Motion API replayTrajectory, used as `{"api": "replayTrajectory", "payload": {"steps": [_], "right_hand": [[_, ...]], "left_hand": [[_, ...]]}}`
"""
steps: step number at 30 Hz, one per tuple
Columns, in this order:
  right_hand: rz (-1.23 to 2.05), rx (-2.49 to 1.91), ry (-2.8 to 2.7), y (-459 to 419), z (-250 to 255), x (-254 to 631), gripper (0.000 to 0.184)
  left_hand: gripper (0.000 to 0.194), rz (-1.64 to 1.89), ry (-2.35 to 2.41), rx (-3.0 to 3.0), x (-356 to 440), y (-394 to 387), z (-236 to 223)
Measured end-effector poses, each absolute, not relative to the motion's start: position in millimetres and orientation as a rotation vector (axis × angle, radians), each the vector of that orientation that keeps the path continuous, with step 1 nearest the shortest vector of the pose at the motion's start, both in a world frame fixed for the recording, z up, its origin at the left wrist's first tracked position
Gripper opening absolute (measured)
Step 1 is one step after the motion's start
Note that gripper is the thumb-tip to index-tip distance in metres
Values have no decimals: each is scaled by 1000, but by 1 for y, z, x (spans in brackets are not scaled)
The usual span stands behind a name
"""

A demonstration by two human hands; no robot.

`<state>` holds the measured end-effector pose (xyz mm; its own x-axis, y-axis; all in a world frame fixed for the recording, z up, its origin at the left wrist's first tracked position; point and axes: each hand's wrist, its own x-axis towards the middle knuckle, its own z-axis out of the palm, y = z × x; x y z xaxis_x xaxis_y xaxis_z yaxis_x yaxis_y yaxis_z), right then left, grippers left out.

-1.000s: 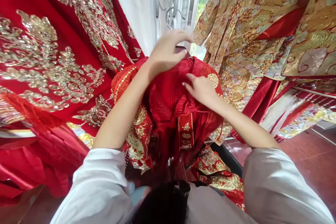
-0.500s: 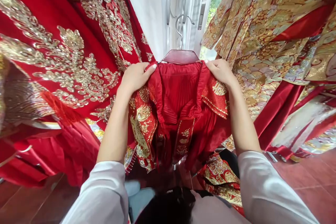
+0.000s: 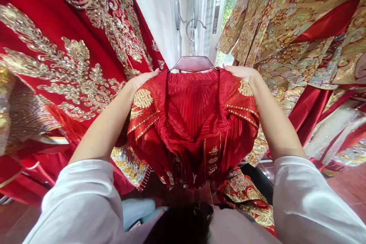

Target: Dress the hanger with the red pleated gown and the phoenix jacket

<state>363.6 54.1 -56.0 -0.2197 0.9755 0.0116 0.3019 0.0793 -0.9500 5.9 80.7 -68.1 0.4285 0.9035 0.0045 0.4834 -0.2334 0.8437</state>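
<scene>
A red embroidered jacket (image 3: 194,122) with gold trim and a gathered neckline hangs on a hanger (image 3: 195,63), whose metal hook points up. Round gold emblems show on both of its shoulders. My left hand (image 3: 143,78) holds the jacket's left shoulder near the hanger's end, its fingers mostly hidden by the cloth. At the opposite shoulder, my right hand (image 3: 242,72) is closed on the fabric, thumb toward the collar and the other fingers out of sight. The lower front of the jacket drops down toward my body.
A red gown with gold sequins (image 3: 82,61) hangs close on the left. Gold patterned garments (image 3: 286,42) hang on the right. A white door with a metal lock (image 3: 216,11) stands ahead. Red-gold folded cloth (image 3: 247,194) lies low right, above the tiled floor (image 3: 354,194).
The jacket's shoulders are spread wider, and the left shoulder flap now lies flat with its emblem showing. My hands have moved apart, elbows outward. The view has shifted slightly.
</scene>
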Motion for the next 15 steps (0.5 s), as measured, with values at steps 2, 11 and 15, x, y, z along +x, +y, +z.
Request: {"api": "replayTrajectory", "payload": {"steps": [2, 11, 15], "right_hand": [[965, -1248, -1743, 54, -56, 366, 34], [381, -1010, -2097, 22, -49, 363, 46], [441, -1016, -2118, 30, -47, 358, 53]], "left_hand": [[65, 658, 1102, 1761, 5, 82, -67], [40, 937, 1193, 2632, 23, 55, -57], [41, 981, 1182, 2646, 30, 52, -57]]}}
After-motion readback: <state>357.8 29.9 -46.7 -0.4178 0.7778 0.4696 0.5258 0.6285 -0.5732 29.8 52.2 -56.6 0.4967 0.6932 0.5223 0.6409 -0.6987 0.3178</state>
